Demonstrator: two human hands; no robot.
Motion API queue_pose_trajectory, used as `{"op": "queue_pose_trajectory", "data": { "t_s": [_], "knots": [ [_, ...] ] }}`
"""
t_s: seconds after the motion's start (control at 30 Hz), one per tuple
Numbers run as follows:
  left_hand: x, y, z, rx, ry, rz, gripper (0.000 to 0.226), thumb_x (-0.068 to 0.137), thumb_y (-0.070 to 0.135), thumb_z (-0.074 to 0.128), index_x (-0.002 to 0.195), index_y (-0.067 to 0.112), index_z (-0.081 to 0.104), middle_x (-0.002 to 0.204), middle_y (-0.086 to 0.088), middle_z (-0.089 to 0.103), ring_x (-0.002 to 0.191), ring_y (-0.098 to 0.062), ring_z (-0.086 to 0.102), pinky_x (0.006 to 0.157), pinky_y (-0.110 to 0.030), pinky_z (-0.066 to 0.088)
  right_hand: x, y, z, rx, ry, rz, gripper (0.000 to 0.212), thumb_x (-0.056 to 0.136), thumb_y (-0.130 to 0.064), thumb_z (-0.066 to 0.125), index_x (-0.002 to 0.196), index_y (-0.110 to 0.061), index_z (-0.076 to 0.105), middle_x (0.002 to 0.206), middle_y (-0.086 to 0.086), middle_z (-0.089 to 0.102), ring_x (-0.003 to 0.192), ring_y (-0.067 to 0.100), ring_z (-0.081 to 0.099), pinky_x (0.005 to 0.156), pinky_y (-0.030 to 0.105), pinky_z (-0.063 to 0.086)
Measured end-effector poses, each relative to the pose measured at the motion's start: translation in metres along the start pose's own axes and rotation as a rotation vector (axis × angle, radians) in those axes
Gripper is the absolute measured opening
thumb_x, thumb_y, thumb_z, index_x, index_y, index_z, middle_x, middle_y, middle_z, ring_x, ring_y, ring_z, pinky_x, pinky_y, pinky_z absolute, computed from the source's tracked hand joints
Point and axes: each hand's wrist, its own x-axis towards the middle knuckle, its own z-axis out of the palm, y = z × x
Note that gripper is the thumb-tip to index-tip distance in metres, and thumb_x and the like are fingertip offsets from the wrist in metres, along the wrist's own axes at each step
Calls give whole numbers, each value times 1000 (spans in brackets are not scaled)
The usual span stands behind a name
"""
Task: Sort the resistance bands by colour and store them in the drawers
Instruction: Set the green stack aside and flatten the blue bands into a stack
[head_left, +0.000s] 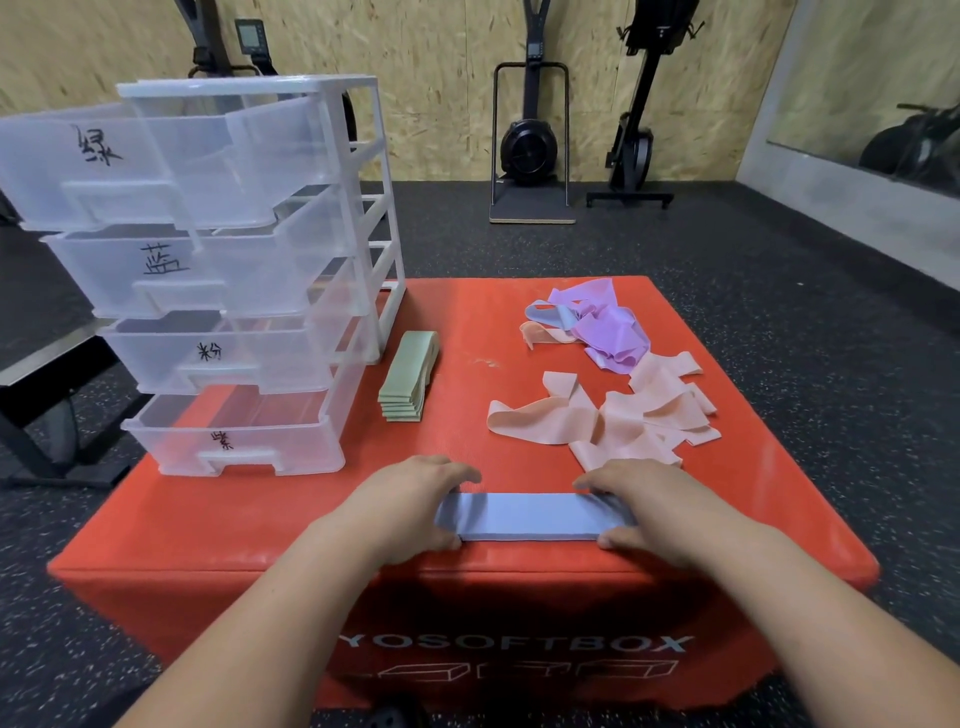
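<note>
The left hand (410, 506) and right hand (657, 514) each clasp one end of the blue bands (530, 515), fingers over the far edge and thumbs on the near edge. This flat stack lies on the red box (249, 525), right of the drawer unit (385, 291) and nearer the person. The green bands (410, 376) lie stacked just right of the unit. The pink bands (639, 415) and purple bands (610, 330) lie loose, farther right.

Handwritten black characters on my drawer fronts: top drawer (47, 166) 绿; second drawer (93, 270) 蓝; third drawer (150, 353) 粉; bottom drawer (171, 441) 紫. Red box (519, 597), front face: white print "YOSOFTBOX".
</note>
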Motion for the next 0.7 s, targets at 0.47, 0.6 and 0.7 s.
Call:
{"op": "queue_pose_trajectory", "data": {
  "t_s": [0.47, 0.6, 0.7],
  "knots": [
    [65, 7, 2, -42, 170, 1, 71, 90, 58, 72, 152, 38, 44, 130, 4, 57, 121, -24, 52, 99, -44, 50, 39, 20, -9, 89, 193, 39, 54, 91, -62, 66, 142, -49, 54, 154, -14, 41, 146, 11, 31, 119, 34, 33],
    [95, 4, 6, -79, 230, -23, 67, 90, 56, 70, 150, 36, 47, 137, 5, 53, 125, -25, 52, 101, -44, 49, 68, 18, -11, 51, 170, 71, 59, 94, -64, 60, 150, -50, 45, 166, -8, 29, 154, 18, 18, 125, 38, 25],
    [115, -1, 12, -118, 251, -43, 70, 89, 57, 70, 151, 37, 45, 143, 7, 50, 128, -24, 50, 105, -44, 48, 91, 18, -12, -3, 171, 116, 65, 91, -73, 48, 152, -52, 39, 169, -5, 23, 155, 21, 16, 124, 44, 28]
  ]
}}
